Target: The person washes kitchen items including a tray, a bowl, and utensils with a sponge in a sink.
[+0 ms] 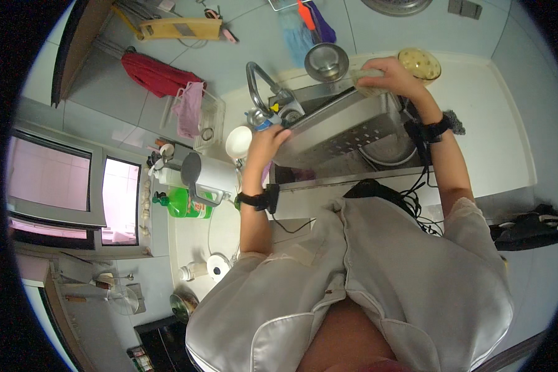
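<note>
A steel drain basket with rows of holes lies tilted across the sink, smeared a little by motion. My left hand is closed at its left end, thumb over the rim, below the faucet. At its far right corner my right hand is closed round a pale greenish see-through piece; blur hides whether it is a cloth, a scrubber or a small bowl. Under the basket, a round metal pan shows in part inside the sink.
Behind the sink stand a chrome faucet, a steel bowl and a yellowish glass bowl. To the left are a white bowl, a white jug and a green bottle. Black cables hang by my right arm.
</note>
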Demonstrator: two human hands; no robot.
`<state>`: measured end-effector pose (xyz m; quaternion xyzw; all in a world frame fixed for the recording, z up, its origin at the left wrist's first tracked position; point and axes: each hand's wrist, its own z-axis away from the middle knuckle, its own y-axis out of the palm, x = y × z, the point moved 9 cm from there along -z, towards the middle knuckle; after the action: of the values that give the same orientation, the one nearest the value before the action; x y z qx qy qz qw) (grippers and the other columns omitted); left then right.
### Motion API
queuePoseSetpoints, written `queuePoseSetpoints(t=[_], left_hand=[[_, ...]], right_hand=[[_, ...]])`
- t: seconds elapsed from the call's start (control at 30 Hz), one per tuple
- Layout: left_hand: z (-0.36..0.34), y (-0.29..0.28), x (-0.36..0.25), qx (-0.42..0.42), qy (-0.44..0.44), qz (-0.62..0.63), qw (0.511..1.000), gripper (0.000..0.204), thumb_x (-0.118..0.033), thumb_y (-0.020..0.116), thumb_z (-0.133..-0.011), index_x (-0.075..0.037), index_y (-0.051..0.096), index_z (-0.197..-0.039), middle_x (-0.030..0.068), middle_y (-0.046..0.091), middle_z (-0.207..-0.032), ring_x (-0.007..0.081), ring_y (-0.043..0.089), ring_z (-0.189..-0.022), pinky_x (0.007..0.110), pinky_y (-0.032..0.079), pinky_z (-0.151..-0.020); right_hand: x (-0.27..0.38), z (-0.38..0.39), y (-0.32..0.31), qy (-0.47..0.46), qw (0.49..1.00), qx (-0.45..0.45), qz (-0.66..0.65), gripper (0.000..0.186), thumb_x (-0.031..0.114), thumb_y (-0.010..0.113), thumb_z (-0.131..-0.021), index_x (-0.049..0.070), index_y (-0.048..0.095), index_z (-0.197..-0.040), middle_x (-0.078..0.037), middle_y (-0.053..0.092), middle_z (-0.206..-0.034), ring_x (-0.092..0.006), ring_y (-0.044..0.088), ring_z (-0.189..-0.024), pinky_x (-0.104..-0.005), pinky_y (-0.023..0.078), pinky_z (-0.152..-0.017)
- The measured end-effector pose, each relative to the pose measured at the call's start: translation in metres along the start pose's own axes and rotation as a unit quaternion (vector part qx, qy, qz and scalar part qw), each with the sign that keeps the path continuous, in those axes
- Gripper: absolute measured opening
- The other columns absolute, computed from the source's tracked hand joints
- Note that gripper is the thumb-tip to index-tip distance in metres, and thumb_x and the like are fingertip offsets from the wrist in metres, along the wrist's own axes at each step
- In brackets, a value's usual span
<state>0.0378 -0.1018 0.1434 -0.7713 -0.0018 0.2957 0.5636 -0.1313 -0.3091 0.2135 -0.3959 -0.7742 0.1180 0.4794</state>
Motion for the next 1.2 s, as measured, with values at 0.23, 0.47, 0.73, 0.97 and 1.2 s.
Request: queuePoseSetpoints(t=[0.23,0.47,0.73,0.97,1.2], left_hand=[[-0.031,0.041,-0.079,-0.047,0.087,0.182,0.978,0.026,-0.027,0.048,-0.081,-0.001,0.053,-0.084,0.0174,0.055,-0.070,0.0345,0.052,-0.068,0.037,0.039,-0.060],[-0.034,0.024,-0.024,-0.230,0.063,0.268,0.933,0.024,-0.021,0.049,-0.081,0.000,0.052,-0.070,0.0116,0.048,-0.059,0.0231,0.046,-0.055,0.031,0.035,-0.056],[-0.014,0.003,0.025,-0.236,0.000,0.595,0.768,0.018,-0.021,0.043,-0.087,-0.005,0.050,-0.080,0.0025,0.054,-0.073,0.0085,0.050,-0.061,0.020,0.041,-0.053],[-0.004,-0.013,0.017,-0.362,-0.078,0.683,0.629,0.020,-0.018,0.040,-0.086,-0.003,0.050,-0.095,0.0076,0.055,-0.088,0.0147,0.054,-0.071,0.026,0.047,-0.060],[-0.005,-0.033,0.053,-0.291,-0.063,0.775,0.557,0.029,-0.021,0.037,-0.085,0.000,0.048,-0.101,0.0141,0.052,-0.097,0.0246,0.051,-0.088,0.033,0.045,-0.075]], right_hand=[[0.035,-0.024,0.063,-0.143,0.977,0.054,0.149,0.033,0.037,0.058,-0.072,0.005,0.057,-0.079,-0.014,0.056,-0.071,-0.0298,0.055,-0.068,-0.0347,0.041,-0.059],[0.025,-0.029,0.045,-0.044,0.999,0.005,-0.023,0.031,0.026,0.060,-0.073,0.002,0.054,-0.093,-0.011,0.058,-0.080,-0.0197,0.054,-0.071,-0.0283,0.041,-0.063],[-0.021,0.003,0.029,0.014,0.997,-0.045,-0.067,0.026,0.020,0.057,-0.077,0.002,0.053,-0.096,-0.008,0.057,-0.083,-0.0129,0.052,-0.074,-0.0238,0.041,-0.066],[-0.019,0.009,0.039,0.049,0.957,-0.186,-0.219,0.026,0.023,0.052,-0.081,0.001,0.052,-0.094,-0.008,0.055,-0.082,-0.0140,0.051,-0.077,-0.0270,0.041,-0.068],[-0.066,0.033,0.066,0.115,0.977,-0.129,-0.123,0.033,0.027,0.052,-0.081,-0.001,0.051,-0.099,-0.013,0.058,-0.089,-0.0179,0.053,-0.079,-0.0300,0.041,-0.070]])
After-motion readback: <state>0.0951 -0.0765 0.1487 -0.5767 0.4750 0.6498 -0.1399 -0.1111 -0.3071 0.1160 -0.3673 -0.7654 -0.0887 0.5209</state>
